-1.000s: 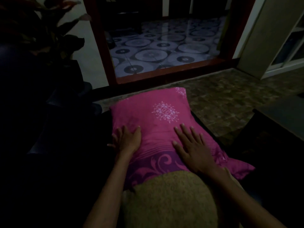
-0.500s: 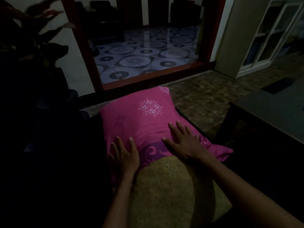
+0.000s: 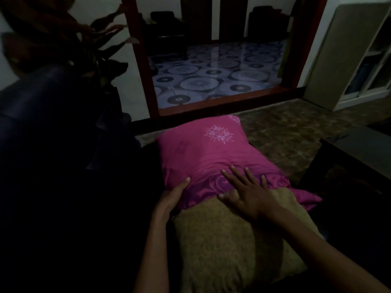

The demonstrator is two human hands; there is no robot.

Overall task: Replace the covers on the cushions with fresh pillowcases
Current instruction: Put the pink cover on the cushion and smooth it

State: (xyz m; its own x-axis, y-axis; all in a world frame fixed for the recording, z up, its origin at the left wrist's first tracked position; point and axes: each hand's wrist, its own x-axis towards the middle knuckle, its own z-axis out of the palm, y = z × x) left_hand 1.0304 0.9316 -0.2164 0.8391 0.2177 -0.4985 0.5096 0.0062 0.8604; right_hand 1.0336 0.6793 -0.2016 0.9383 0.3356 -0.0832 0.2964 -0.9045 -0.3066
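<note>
The pink pillowcase (image 3: 203,157) covers the far half of the tan cushion (image 3: 228,246). The cushion's near half is bare and protrudes from the pillowcase opening toward the camera. Both items lie lengthwise on a dark seat surface directly in front of the person; the surface itself is too dark to identify. The pillowcase carries a white medallion print near its far end and a purple scrolled band at its open edge.

The right hand (image 3: 247,193) lies flat across the open edge, fingers spread and straight, partly on the purple band and partly on the bare cushion. It grasps nothing. The left hand (image 3: 171,197) is at the left side of the open edge with the thumb on top of the fabric. The remaining fingers are hidden under the pillowcase, so the grip state cannot be determined.

A dark sofa arm (image 3: 42,98) is at the left, with a leafy plant (image 3: 69,41) behind it. A dark worktop (image 3: 359,149) stands at the right, apart from the cushion. A red-framed doorway (image 3: 222,104) beyond opens onto a circle-patterned tiled floor (image 3: 211,77). A pale cabinet (image 3: 351,56) stands at the far right.

Compared with half a second ago, the left hand has moved from the top face to the left edge. The right hand has shifted nearer, onto the band.
</note>
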